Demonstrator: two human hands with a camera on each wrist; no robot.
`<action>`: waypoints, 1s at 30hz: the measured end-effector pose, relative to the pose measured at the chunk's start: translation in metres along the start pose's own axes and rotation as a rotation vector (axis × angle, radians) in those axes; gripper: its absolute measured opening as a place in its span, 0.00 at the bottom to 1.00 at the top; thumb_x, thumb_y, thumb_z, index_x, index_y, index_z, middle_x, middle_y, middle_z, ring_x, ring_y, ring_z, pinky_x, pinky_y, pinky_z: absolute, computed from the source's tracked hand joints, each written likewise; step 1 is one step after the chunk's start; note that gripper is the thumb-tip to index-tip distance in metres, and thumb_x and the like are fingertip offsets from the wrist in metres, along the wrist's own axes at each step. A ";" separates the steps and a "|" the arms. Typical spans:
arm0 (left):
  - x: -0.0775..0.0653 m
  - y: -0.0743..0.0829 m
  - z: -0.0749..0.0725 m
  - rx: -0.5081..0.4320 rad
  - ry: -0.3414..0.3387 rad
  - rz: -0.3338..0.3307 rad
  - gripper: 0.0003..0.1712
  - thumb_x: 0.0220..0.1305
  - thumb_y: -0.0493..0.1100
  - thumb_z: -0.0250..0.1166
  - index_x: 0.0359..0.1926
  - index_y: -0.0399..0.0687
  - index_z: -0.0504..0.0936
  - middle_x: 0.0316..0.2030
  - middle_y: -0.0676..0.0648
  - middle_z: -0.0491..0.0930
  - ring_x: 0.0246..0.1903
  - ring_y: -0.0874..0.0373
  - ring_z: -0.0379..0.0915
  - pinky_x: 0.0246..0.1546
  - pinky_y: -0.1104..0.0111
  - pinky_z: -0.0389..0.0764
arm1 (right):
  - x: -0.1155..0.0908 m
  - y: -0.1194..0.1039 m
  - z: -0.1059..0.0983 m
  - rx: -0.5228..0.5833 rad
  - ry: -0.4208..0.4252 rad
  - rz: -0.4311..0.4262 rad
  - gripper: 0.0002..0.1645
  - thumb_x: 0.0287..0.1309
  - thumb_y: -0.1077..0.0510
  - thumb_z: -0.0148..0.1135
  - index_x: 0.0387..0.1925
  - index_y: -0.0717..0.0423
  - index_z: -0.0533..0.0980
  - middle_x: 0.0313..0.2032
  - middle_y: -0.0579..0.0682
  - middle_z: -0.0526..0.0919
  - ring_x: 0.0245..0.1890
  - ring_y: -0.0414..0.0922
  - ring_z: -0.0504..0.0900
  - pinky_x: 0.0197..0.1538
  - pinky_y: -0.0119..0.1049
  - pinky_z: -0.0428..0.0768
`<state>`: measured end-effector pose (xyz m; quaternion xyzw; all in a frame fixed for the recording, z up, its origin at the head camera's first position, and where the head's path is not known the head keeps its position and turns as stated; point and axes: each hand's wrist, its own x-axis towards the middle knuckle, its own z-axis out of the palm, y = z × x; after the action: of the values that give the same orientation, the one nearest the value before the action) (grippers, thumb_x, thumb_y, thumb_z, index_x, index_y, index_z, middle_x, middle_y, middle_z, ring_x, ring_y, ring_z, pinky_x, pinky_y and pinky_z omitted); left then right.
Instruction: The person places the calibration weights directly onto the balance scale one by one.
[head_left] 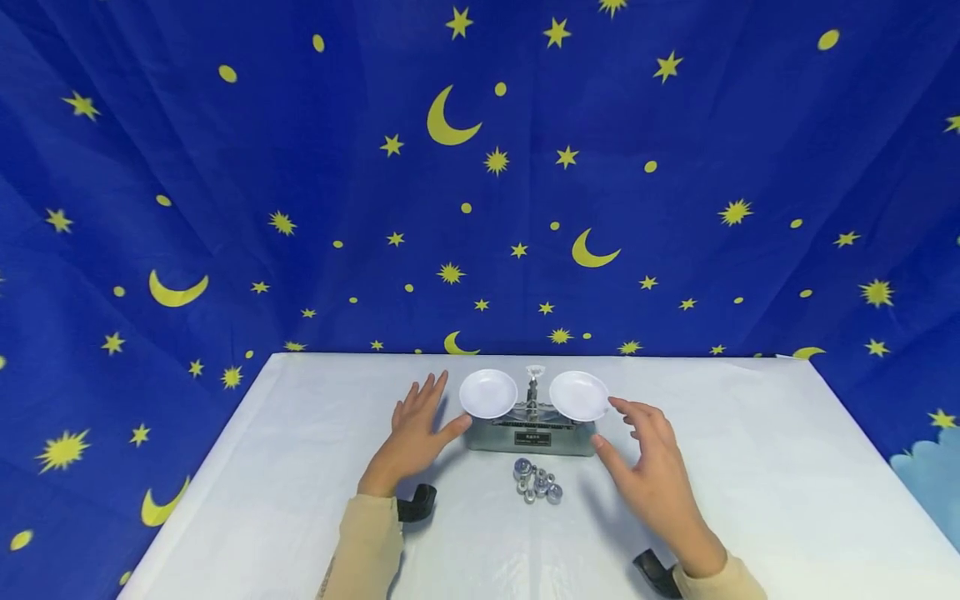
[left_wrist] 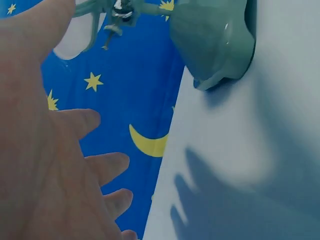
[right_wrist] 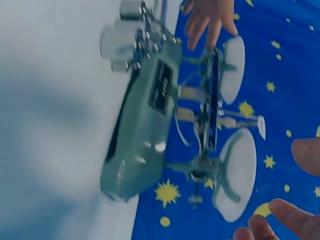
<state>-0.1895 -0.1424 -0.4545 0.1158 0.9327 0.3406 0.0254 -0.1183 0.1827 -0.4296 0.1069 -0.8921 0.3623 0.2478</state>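
Observation:
A green two-pan balance scale (head_left: 491,437) stands on the table, its dark label facing me. The left white pan (head_left: 488,393) and the right white pan (head_left: 579,396) sit on top, both bare. My left hand (head_left: 411,437) hovers at the scale's left side with fingers spread, the thumb close to the left pan. On the other side my right hand (head_left: 656,475) has loosely bent fingers, its fingertips near the rim of the right pan. Neither hand holds anything. Several metal weights (head_left: 542,481) stand in a cluster before the scale. The right wrist view shows the scale's green base (right_wrist: 142,135) sideways.
A white-covered table (head_left: 247,483) carries everything. Behind it hangs a blue cloth (head_left: 345,183) with yellow moons and stars. Black wrist mounts (head_left: 424,500) stick out beside both sleeves.

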 end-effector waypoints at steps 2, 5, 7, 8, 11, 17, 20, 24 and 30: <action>0.000 0.000 0.001 -0.009 -0.001 0.000 0.51 0.68 0.67 0.58 0.80 0.51 0.48 0.78 0.38 0.46 0.77 0.36 0.33 0.72 0.36 0.34 | -0.002 -0.002 0.004 -0.001 -0.014 -0.017 0.31 0.57 0.60 0.72 0.61 0.61 0.74 0.53 0.58 0.78 0.49 0.50 0.76 0.48 0.47 0.78; 0.000 -0.002 0.003 -0.022 -0.013 0.006 0.51 0.68 0.67 0.58 0.81 0.51 0.48 0.78 0.38 0.47 0.77 0.36 0.34 0.72 0.37 0.35 | -0.006 -0.005 0.010 0.001 -0.033 -0.027 0.30 0.56 0.60 0.73 0.60 0.60 0.75 0.50 0.54 0.79 0.45 0.47 0.77 0.44 0.47 0.80; 0.000 -0.003 0.005 -0.035 -0.018 0.011 0.50 0.68 0.67 0.58 0.81 0.52 0.48 0.78 0.38 0.47 0.77 0.36 0.34 0.72 0.37 0.35 | -0.009 -0.005 0.013 0.007 -0.045 -0.029 0.30 0.56 0.60 0.73 0.60 0.60 0.75 0.48 0.53 0.80 0.43 0.45 0.77 0.42 0.44 0.80; 0.000 -0.004 0.006 -0.043 -0.022 0.012 0.50 0.69 0.67 0.58 0.81 0.52 0.49 0.78 0.38 0.48 0.77 0.37 0.35 0.72 0.37 0.35 | -0.010 -0.006 0.014 0.012 -0.053 -0.026 0.29 0.56 0.60 0.73 0.59 0.59 0.75 0.47 0.53 0.80 0.43 0.44 0.77 0.41 0.42 0.80; 0.000 -0.006 0.009 -0.066 -0.034 0.013 0.49 0.69 0.66 0.58 0.80 0.51 0.49 0.78 0.39 0.49 0.77 0.37 0.36 0.73 0.38 0.36 | -0.014 -0.008 0.017 0.024 -0.088 -0.001 0.28 0.56 0.60 0.73 0.58 0.58 0.76 0.44 0.52 0.81 0.41 0.44 0.78 0.40 0.40 0.81; -0.001 -0.004 0.015 -0.131 -0.057 0.020 0.48 0.70 0.65 0.59 0.81 0.54 0.49 0.78 0.41 0.50 0.77 0.39 0.37 0.72 0.37 0.42 | -0.021 -0.011 0.024 0.076 -0.159 0.052 0.25 0.56 0.60 0.74 0.56 0.58 0.79 0.39 0.47 0.81 0.39 0.41 0.78 0.40 0.39 0.82; 0.000 -0.003 0.019 -0.140 -0.054 0.034 0.48 0.70 0.64 0.59 0.80 0.53 0.50 0.78 0.41 0.51 0.77 0.39 0.38 0.72 0.37 0.42 | -0.024 -0.010 0.028 0.104 -0.192 0.065 0.23 0.56 0.60 0.73 0.54 0.57 0.80 0.38 0.46 0.82 0.38 0.40 0.79 0.40 0.37 0.82; 0.002 -0.004 0.024 -0.127 -0.044 0.054 0.48 0.70 0.63 0.60 0.80 0.48 0.51 0.77 0.40 0.53 0.77 0.39 0.40 0.73 0.40 0.39 | -0.027 -0.009 0.033 0.157 -0.244 0.095 0.21 0.55 0.60 0.74 0.52 0.56 0.81 0.39 0.46 0.83 0.37 0.39 0.79 0.40 0.35 0.81; 0.003 -0.003 0.028 -0.139 -0.040 0.048 0.49 0.68 0.64 0.62 0.79 0.45 0.55 0.76 0.39 0.56 0.77 0.39 0.43 0.74 0.41 0.36 | -0.030 -0.008 0.037 0.223 -0.339 0.177 0.17 0.57 0.59 0.73 0.48 0.53 0.82 0.39 0.44 0.83 0.37 0.37 0.78 0.41 0.33 0.81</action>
<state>-0.1890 -0.1259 -0.4780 0.1427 0.9031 0.4027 0.0438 -0.1038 0.1516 -0.4634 0.1142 -0.8813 0.4560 0.0479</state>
